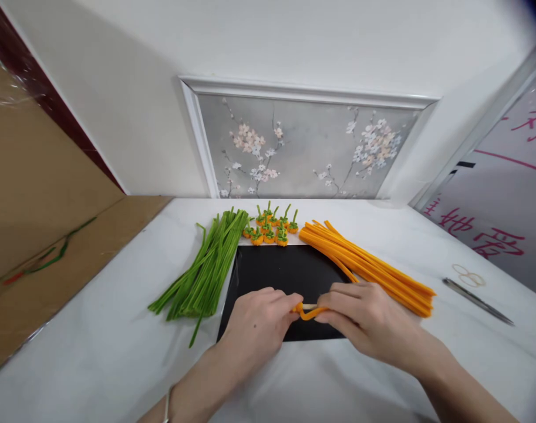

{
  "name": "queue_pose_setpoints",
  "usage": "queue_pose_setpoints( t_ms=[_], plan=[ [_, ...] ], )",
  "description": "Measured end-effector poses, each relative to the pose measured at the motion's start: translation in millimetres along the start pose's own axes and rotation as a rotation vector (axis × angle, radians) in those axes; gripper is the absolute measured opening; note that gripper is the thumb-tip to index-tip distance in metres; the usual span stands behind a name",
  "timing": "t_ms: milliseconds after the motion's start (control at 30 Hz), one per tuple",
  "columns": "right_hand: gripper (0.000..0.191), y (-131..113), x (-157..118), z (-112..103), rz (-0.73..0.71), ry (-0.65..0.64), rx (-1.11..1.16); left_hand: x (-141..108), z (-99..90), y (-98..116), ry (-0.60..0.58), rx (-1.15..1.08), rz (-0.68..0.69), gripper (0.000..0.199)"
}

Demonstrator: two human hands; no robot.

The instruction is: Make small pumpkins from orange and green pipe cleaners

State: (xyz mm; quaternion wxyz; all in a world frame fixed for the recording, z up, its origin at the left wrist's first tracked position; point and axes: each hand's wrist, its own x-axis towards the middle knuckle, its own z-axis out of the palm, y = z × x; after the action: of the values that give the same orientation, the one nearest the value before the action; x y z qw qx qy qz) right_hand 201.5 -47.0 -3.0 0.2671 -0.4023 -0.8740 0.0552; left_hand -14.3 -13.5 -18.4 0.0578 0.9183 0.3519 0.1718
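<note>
Over the black mat [276, 276], both hands hold an orange pipe cleaner [310, 315] beside a thin pale stick [309, 306]. My left hand [263, 317] is closed, thumb and fingers pinching the pipe cleaner's end, where it looks curled around the stick. My right hand [364, 314] is closed too, gripping the stick and the other stretch of pipe cleaner. Between the hands the orange strand bends slightly below the stick. The stick's two ends are hidden by my fingers.
Green pipe cleaners [212, 267] lie in a pile at left, orange pipe cleaners [373, 264] at right. Behind the mat stand several small orange pumpkins [270, 236] with green tops. Farther right are a slim dark metal tool [476, 301] and thin pale loops [469, 275]. Cardboard [43, 194] borders the left.
</note>
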Motion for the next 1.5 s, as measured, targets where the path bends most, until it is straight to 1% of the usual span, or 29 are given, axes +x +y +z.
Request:
queue_pose_setpoints(
  t_ms=[100,233,333,467,567,633,700,767,800,867,933,1000,1033,1133,1233,1300,1333,1400,1433,1467,1500],
  plan=[
    [0.027,5,0,1,0.063,0.057,0.028,1,-1.8,2,0.012,-0.011,0.024,0.011],
    [0.024,15,1,3,0.120,0.104,0.050,1,-1.8,2,0.048,-0.011,0.047,0.013],
    [0.022,25,2,6,0.141,0.100,0.041,1,-0.5,3,0.105,-0.036,0.080,0.013],
    [0.021,33,4,11,0.157,0.025,0.032,1,-0.1,4,0.159,-0.072,0.117,0.019],
    [0.025,30,6,14,0.145,-0.059,0.021,1,-0.9,5,0.199,-0.102,0.072,0.014],
    [0.027,25,6,16,0.115,-0.111,0.006,0,-1.3,4,0.224,-0.133,0.045,0.019],
    [0.029,21,7,17,0.081,-0.156,0.004,0,-1.4,3,0.214,-0.188,0.038,0.023],
    [0.028,18,7,18,0.059,-0.177,0.015,0,-1.2,1,0.193,-0.270,0.017,0.020],
    [0.025,18,7,18,0.059,-0.158,0.021,0,-1.0,1,0.190,-0.315,-0.005,0.019],
    [0.014,19,6,18,0.095,-0.073,0.044,0,-0.2,0,0.198,-0.391,-0.064,0.019],
    [0.023,20,5,16,0.159,0.022,0.109,0,0.6,-1,0.199,-0.425,-0.109,0.019],
    [0.022,20,3,15,0.203,0.066,0.192,0,0.5,-1,0.192,-0.414,-0.134,0.020],
    [0.021,19,3,14,0.204,0.071,0.220,0,0.0,-1,0.183,-0.397,-0.138,0.020],
    [0.028,16,2,16,0.143,0.082,0.221,0,-3.3,-1,0.146,-0.308,-0.125,0.016],
    [0.028,13,3,19,0.067,0.120,0.190,1,-5.7,-1,0.123,-0.192,-0.080,0.016],
    [0.027,13,4,21,0.042,0.147,0.211,1,-5.2,-1,0.125,-0.148,-0.041,0.017],
    [0.025,13,3,22,0.049,0.151,0.242,1,-4.4,-1,0.128,-0.148,-0.027,0.017],
    [0.019,14,3,25,0.109,0.157,0.323,1,-2.8,-1,0.139,-0.193,-0.025,0.016],
    [0.023,15,2,27,0.157,0.146,0.356,1,-2.3,-1,0.145,-0.235,-0.036,0.016],
    [0.032,15,2,30,0.203,0.112,0.374,1,-2.2,-1,0.151,-0.285,-0.052,0.015],
    [0.036,15,1,33,0.236,0.054,0.373,1,-2.5,-1,0.157,-0.337,-0.068,0.015]
  ],
)
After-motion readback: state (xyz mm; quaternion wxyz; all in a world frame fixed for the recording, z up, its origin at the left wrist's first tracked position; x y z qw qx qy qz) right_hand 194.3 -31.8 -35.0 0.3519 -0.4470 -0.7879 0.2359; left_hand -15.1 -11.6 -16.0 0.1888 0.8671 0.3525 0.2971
